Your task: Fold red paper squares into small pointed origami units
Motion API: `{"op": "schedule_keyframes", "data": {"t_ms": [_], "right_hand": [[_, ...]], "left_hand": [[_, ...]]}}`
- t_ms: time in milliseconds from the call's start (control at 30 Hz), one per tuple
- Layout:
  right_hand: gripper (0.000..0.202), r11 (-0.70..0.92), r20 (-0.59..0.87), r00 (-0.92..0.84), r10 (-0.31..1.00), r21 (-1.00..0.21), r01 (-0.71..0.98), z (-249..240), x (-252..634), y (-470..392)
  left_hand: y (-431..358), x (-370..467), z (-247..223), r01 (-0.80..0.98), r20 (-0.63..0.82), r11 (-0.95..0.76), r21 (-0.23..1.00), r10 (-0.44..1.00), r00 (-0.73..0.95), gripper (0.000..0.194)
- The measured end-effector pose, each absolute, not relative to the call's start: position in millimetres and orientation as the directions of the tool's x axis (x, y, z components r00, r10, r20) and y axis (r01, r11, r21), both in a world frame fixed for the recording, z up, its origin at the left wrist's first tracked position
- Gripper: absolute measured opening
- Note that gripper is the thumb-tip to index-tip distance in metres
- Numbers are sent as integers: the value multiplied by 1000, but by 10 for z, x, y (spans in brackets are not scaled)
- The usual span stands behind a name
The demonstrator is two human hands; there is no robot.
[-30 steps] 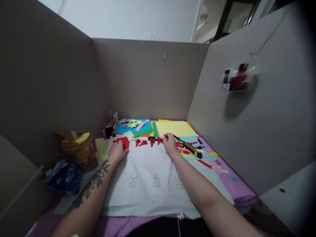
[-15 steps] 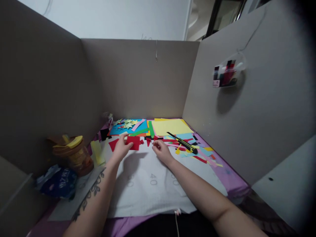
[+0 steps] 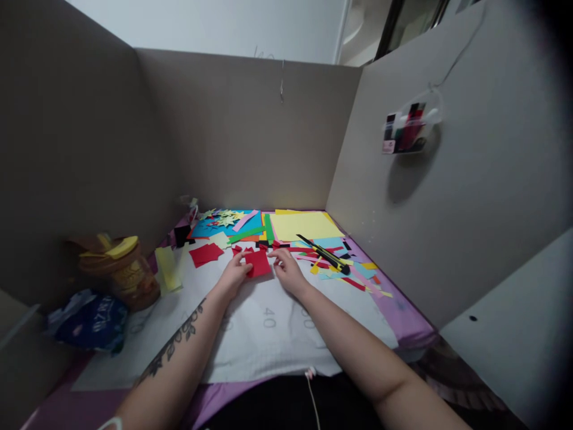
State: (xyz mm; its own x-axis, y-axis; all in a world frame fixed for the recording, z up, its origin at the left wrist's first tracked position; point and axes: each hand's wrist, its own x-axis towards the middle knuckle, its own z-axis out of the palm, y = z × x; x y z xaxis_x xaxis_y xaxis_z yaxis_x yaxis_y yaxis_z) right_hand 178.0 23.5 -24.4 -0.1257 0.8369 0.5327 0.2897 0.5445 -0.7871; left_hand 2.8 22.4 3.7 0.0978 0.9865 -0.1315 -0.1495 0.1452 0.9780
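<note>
A red paper square (image 3: 258, 264) is held up between my hands over the white cloth (image 3: 268, 346). My left hand (image 3: 235, 276) pinches its left edge, thumb in front. At its right edge, my right hand (image 3: 289, 273) has its fingers curled together against the paper. Several more red paper pieces (image 3: 206, 255) lie to the left of my left hand. Small red folded scraps (image 3: 237, 250) sit just behind the square, partly hidden by it. A black and yellow utility knife (image 3: 324, 255) rests to the right, on coloured paper strips.
Yellow paper sheets (image 3: 307, 227) and a blue sheet (image 3: 210, 229) bearing paper stars (image 3: 227, 220) lie at the back. Paper strips (image 3: 358, 280) are scattered at right. A lidded brown tub (image 3: 129, 275) and a blue packet (image 3: 92, 322) stand at left. Grey panels (image 3: 242, 131) enclose the table.
My left hand has moved right with a red paper square, leaving other red pieces behind on the cloth. My right hand now meets its right edge. The view has shifted slightly.
</note>
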Motion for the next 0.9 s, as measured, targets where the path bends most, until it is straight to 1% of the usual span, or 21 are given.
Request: {"op": "schedule_keyframes", "data": {"t_ms": [100, 233, 400, 533, 600, 667, 733, 833, 900], "right_hand": [[42, 566, 540, -175, 823, -756, 329, -256, 1799, 246], [43, 560, 535, -169, 828, -765, 318, -272, 1800, 260], [26, 519, 500, -138, 855, -822, 234, -244, 1792, 267], [9, 460, 449, -106, 887, -878, 133, -226, 1802, 275], [8, 422, 414, -106, 904, -905, 61, -223, 1808, 272], [11, 383, 378, -112, 919, -924, 18, -218, 1810, 261], [13, 355, 351, -122, 928, -935, 13, -209, 1807, 242], [12, 346, 338, -144, 930, -938, 31, -195, 1796, 217], [11, 340, 331, -154, 931, -940, 40, -195, 1788, 211]], "left_hand": [[209, 7, 65, -254, -171, 210, 944, 971, 167, 44], [174, 4, 102, -301, -187, 254, 919, 954, 233, 47], [155, -8, 85, -345, -166, 265, 900, 943, 289, 48], [167, -24, 37, -323, -157, 274, 906, 925, 345, 48], [175, -27, 20, -298, -142, 265, 917, 915, 377, 45], [180, -26, 14, -284, -83, 199, 938, 925, 372, 46], [179, -22, 17, -232, 34, 43, 972, 947, 319, 53], [165, -17, 24, -19, 183, -185, 983, 944, 276, 72], [153, -12, 26, 113, 225, -264, 958, 934, 276, 74]]}}
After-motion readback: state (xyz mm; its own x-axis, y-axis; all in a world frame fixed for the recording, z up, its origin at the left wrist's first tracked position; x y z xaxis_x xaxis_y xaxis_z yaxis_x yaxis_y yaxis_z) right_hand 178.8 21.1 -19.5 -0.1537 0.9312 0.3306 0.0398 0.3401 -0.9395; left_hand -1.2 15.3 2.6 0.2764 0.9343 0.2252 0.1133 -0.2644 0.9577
